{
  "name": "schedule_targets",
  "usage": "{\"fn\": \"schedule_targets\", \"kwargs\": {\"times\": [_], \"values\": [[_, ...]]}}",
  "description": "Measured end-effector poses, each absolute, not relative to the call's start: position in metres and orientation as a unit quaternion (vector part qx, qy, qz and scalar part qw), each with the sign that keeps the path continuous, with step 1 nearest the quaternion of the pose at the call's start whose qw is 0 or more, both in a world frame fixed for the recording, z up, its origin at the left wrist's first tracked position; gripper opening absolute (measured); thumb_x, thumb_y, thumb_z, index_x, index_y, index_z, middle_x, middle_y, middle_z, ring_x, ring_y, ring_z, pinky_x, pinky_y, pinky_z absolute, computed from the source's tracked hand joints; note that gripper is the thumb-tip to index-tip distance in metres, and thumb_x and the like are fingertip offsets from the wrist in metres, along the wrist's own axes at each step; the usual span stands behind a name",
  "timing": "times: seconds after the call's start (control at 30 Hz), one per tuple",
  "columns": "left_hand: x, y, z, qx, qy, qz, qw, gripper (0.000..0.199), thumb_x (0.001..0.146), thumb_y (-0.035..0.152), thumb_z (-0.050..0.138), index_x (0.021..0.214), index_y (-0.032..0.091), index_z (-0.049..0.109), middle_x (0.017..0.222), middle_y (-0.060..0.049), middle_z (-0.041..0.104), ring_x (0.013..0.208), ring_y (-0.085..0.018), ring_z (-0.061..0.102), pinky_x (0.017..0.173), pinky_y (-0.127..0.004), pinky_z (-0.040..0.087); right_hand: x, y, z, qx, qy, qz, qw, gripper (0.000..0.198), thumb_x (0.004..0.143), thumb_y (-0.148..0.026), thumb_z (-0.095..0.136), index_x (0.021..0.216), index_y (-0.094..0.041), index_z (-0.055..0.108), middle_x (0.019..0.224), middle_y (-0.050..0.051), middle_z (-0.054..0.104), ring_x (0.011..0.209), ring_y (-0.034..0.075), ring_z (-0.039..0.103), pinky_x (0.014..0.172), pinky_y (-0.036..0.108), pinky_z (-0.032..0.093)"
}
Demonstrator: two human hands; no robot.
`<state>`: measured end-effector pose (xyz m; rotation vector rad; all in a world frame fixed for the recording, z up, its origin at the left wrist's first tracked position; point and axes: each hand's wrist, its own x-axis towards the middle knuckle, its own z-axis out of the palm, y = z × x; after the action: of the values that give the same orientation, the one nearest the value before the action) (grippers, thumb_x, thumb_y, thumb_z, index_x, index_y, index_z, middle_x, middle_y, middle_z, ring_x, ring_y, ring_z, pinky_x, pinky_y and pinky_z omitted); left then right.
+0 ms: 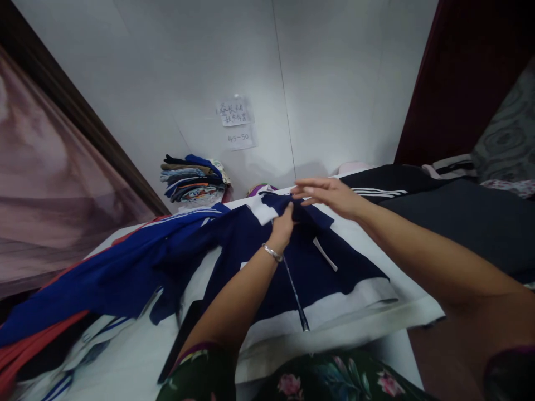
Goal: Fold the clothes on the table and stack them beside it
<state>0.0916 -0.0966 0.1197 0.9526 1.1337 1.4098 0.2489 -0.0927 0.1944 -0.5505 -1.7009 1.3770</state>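
Note:
A navy zip jacket (259, 245) with a white hem and white trim lies spread on the white table, its collar end away from me. Its front zip runs down towards my body. My left hand (283, 225), with a silver bangle at the wrist, is closed on the navy cloth near the collar; its fingertips are partly hidden. Just to the right, my right hand (326, 195) hovers over the jacket's upper part with its fingers stretched out and holds nothing. One navy sleeve reaches left over a blue garment.
On the left lies a heap of blue (104, 278) and red clothes. A folded clothes stack (194, 181) stands at the back by the wall. Dark garments (463, 217) cover the right side. Handwritten paper notes (237, 122) are stuck to the wall. A pink curtain (62, 184) hangs at left.

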Motion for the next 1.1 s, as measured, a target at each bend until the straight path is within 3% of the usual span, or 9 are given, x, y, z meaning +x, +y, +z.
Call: {"fn": "schedule_targets", "kwargs": {"times": [0.1,0.2,0.33,0.5,0.63,0.77,0.9,1.1], "values": [[0.073,-0.072,0.126,0.326,0.456,0.625,0.543,0.035,0.09,0.041,0.054,0.111,0.014,0.061,0.115,-0.016,0.064,0.106,-0.028,0.062,0.089,-0.046,0.053,0.299,-0.078,0.143,-0.371,-0.616,0.506,0.476,0.029,0.081,-0.032,0.068,0.107,-0.019,0.066,0.098,0.007,0.071,0.09,0.019,0.066,0.085,0.039,0.055],[0.059,-0.044,0.147,0.327,0.378,0.65,0.573,0.03,0.092,0.041,0.05,0.104,0.016,0.061,0.108,-0.014,0.066,0.101,-0.025,0.065,0.09,-0.046,0.052,0.345,-0.077,0.075,-0.565,-0.556,0.479,0.376,0.029,0.075,-0.027,0.073,0.101,-0.015,0.067,0.088,0.008,0.071,0.077,0.018,0.066,0.067,0.031,0.056],[0.055,-0.001,0.199,0.352,0.273,0.688,0.572,0.035,0.092,0.047,0.048,0.104,0.017,0.06,0.103,-0.012,0.066,0.107,-0.024,0.062,0.096,-0.043,0.048,0.373,-0.098,0.018,-0.623,-0.508,0.521,0.288,0.025,0.08,-0.033,0.066,0.099,-0.016,0.068,0.097,0.01,0.072,0.083,0.02,0.067,0.06,0.026,0.052],[0.047,0.036,0.264,0.402,0.216,0.717,0.527,0.042,0.091,0.055,0.044,0.105,0.02,0.061,0.102,-0.01,0.067,0.109,-0.023,0.06,0.098,-0.038,0.046,0.371,-0.12,0.013,-0.55,-0.431,0.655,0.288,0.023,0.079,-0.04,0.064,0.085,-0.018,0.07,0.084,0.007,0.074,0.076,0.021,0.069,0.071,0.033,0.055],[0.037,0.045,0.274,0.424,0.232,0.71,0.512,0.041,0.089,0.058,0.046,0.104,0.022,0.061,0.104,-0.01,0.067,0.109,-0.024,0.06,0.098,-0.04,0.045,0.359,-0.129,0.025,-0.485,-0.373,0.741,0.275,0.021,0.079,-0.042,0.064,0.079,-0.022,0.069,0.078,0.007,0.073,0.071,0.022,0.07,0.073,0.033,0.057],[0.041,0.054,0.267,0.431,0.26,0.69,0.521,0.044,0.085,0.059,0.051,0.104,0.021,0.06,0.103,-0.01,0.066,0.111,-0.026,0.059,0.1,-0.043,0.043,0.359,-0.126,0.031,-0.473,-0.367,0.723,0.345,0.009,0.073,-0.029,0.069,0.079,-0.023,0.066,0.071,0.004,0.071,0.06,0.019,0.067,0.062,0.031,0.057],[0.061,0.068,0.273,0.443,0.251,0.674,0.536,0.045,0.085,0.059,0.051,0.105,0.02,0.059,0.103,-0.01,0.065,0.112,-0.027,0.058,0.101,-0.045,0.041,0.381,-0.109,0.027,-0.521,-0.334,0.658,0.429,0.016,0.07,-0.026,0.072,0.079,-0.022,0.059,0.068,0.002,0.07,0.057,0.018,0.066,0.056,0.028,0.055],[0.068,0.079,0.279,0.472,0.236,0.661,0.533,0.043,0.084,0.058,0.053,0.104,0.02,0.06,0.102,-0.01,0.065,0.112,-0.027,0.058,0.102,-0.045,0.039,0.392,-0.109,0.017,-0.533,-0.319,0.656,0.428,0.022,0.07,-0.028,0.074,0.082,-0.022,0.056,0.066,0.001,0.068,0.057,0.019,0.066,0.058,0.031,0.056]]}}
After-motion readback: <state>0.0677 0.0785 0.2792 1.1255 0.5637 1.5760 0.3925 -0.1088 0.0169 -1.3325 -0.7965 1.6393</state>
